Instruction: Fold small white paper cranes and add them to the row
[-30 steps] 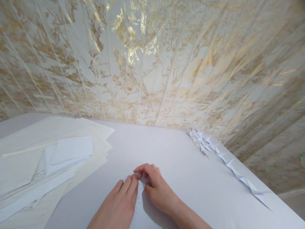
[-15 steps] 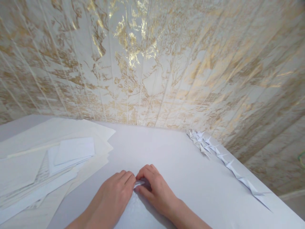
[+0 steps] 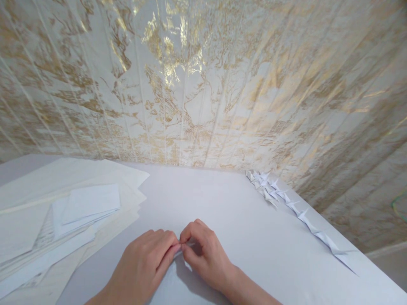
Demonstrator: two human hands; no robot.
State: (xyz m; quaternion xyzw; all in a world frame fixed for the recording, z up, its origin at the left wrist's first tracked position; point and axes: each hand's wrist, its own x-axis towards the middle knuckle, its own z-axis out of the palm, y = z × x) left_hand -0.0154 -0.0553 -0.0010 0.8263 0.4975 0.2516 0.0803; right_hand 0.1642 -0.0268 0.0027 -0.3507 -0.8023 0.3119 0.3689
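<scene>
A small piece of folded white paper (image 3: 179,253) lies between my hands, mostly hidden by the fingers. My left hand (image 3: 143,260) is closed on it, thumb and forefinger pinched together at its left side. From the other side my right hand (image 3: 205,254) pinches the paper between thumb and fingertip. The fingertips of both hands meet just above the white table (image 3: 203,199).
Several folded paper cranes (image 3: 305,220) stand in rows along the table's right edge. On the left lie spread paper sheets (image 3: 124,186), with smaller cut pieces (image 3: 92,203) on top. Behind rises a wall with gold-patterned covering (image 3: 190,106).
My fingertips have drawn closer together, and less of the folded paper shows between them. The view has shifted slightly, so the table's contents sit a little further left.
</scene>
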